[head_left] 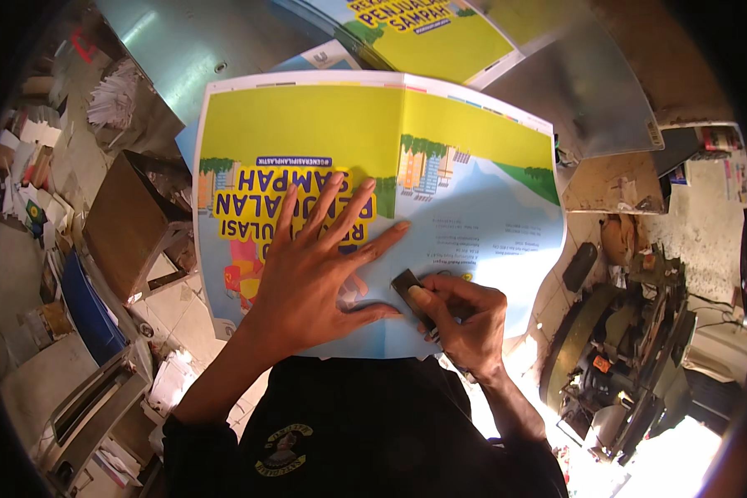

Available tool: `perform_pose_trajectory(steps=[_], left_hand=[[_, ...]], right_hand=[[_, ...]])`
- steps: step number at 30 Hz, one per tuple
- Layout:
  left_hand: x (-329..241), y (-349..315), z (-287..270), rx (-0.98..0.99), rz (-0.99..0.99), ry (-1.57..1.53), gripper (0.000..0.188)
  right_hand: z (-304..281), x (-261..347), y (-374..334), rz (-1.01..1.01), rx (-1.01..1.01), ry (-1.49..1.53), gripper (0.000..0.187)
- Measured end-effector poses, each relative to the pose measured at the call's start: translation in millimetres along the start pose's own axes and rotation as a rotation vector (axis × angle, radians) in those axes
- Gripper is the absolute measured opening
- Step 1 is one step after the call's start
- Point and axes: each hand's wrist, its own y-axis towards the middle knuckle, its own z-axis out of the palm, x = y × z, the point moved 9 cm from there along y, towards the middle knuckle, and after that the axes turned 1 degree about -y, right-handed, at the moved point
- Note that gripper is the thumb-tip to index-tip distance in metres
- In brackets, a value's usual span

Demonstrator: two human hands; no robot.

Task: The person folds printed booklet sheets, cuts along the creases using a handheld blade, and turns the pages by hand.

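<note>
On the metal surface (178,58) at the front: 1 main sheet (299,124) (green on top, blue below, its big lettering upside down from here), opened out, 1 vertical crease (402,129) near its middle. 2 hands on the job. Left hand (311,261): open, palm down, all 5 digits spread over the left panel, index tip and thumb reaching to about the crease. Right hand (471,319): closed round 1 small dark block (412,295), thumb on top, block tilted, its far end at the crease, level with the left thumb or slightly above. Sheet's lower edge sits against the person's black top (365,415), which carries 1 round badge (280,448). Beyond the upper edge: 1 second sheet (427,46), same green and yellow, lettering upright, plus 1 blue-and-white corner (324,56) poking out. Left side: 1 brown box (129,228), 1 blue panel (91,299) beside it, 1 paper pile (112,98). Right side: 1 dark machine (627,357), on the floor.
</note>
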Motion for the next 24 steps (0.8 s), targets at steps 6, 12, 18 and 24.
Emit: perform_pose_trajectory(steps=[6,12,18,24], left_hand=[[-4,-5,2,-0.039,-0.002,0.029,0.095],[-5,-5,-4,-0.107,0.034,-0.002,0.093],[-5,-4,-3,-0.119,0.040,0.004,0.093],[-2,-4,-1,-0.109,0.035,0.011,0.094]], right_hand=[[6,57,-24,-0.143,0.063,0.304,0.022],[-32,44,6,-0.009,-0.126,-0.119,0.020],[-8,38,-3,-0.237,-0.115,-0.347,0.017],[-4,34,-2,-0.221,-0.123,-0.367,0.016]])
